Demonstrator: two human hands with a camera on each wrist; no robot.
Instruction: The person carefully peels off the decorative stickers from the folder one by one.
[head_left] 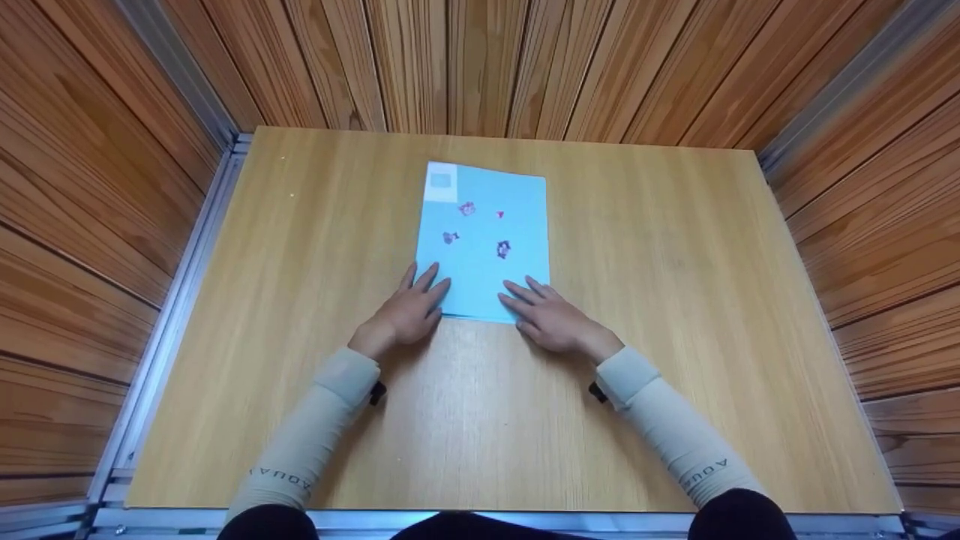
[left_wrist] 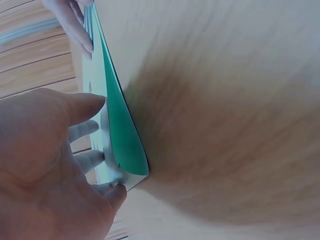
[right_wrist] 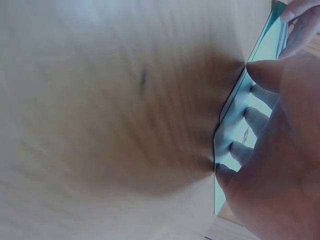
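A thin light blue folder or booklet (head_left: 480,274) lies flat on the table, with a few small pink and purple stickers and a pale label on its cover. My left hand (head_left: 405,311) rests at its near left corner, fingers spread and fairly straight. Over the near right corner, the fingers of my right hand (head_left: 553,322) touch the cover. Along the near edge in the left wrist view, the cover bows up slightly and a green inner side (left_wrist: 122,130) shows. Neither hand grips anything.
The wooden table (head_left: 675,300) extends around the folder on all sides. Wood-plank walls (head_left: 480,67) stand behind it and to both sides, with metal rails (head_left: 180,285) along the table's edges.
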